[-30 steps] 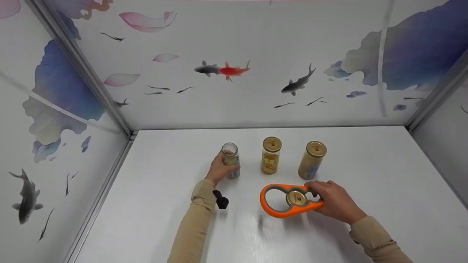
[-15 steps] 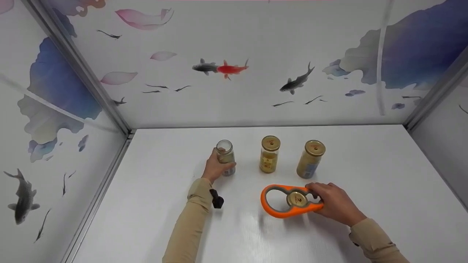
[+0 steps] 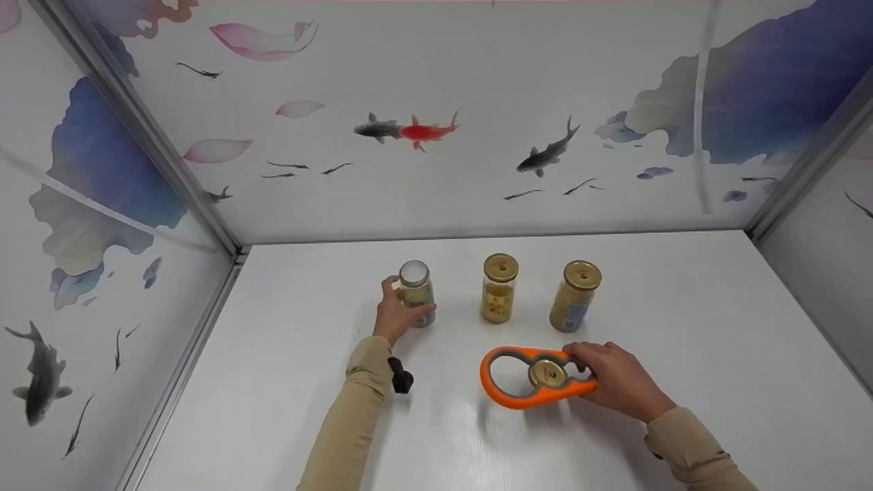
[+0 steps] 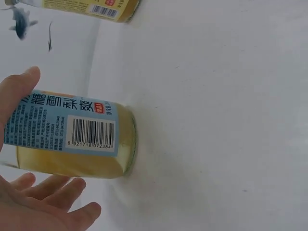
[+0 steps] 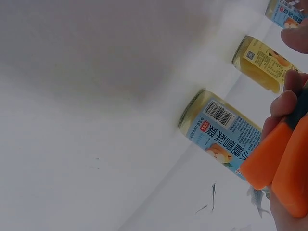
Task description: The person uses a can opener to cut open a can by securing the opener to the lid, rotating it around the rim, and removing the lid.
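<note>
At the left of the row stands an uncapped glass jar [image 3: 417,296] with a blue label. My left hand [image 3: 395,317] is around it, thumb near the label. In the left wrist view its fingers [image 4: 65,195] are spread and a gap separates them from the glass of the jar [image 4: 91,132]. My right hand [image 3: 620,382] grips an orange and grey jar opener [image 3: 492,389] above the table. A gold lid [image 3: 548,374] sits in the opener's smaller ring. In the right wrist view the opener's orange handles [image 5: 267,156] show beside curled fingers [image 5: 284,102].
A yellow-labelled jar [image 3: 498,290] with a gold lid stands in the middle of the row. Right of it is a blue-labelled jar [image 3: 575,298], also lidded. The white table [image 3: 307,293] meets printed wall panels [image 3: 436,191] at the back and sides.
The uncapped jar has shifted slightly left with my left hand, whose fingers have since loosened from it. My right hand keeps the opener and lid in nearly the same place.
</note>
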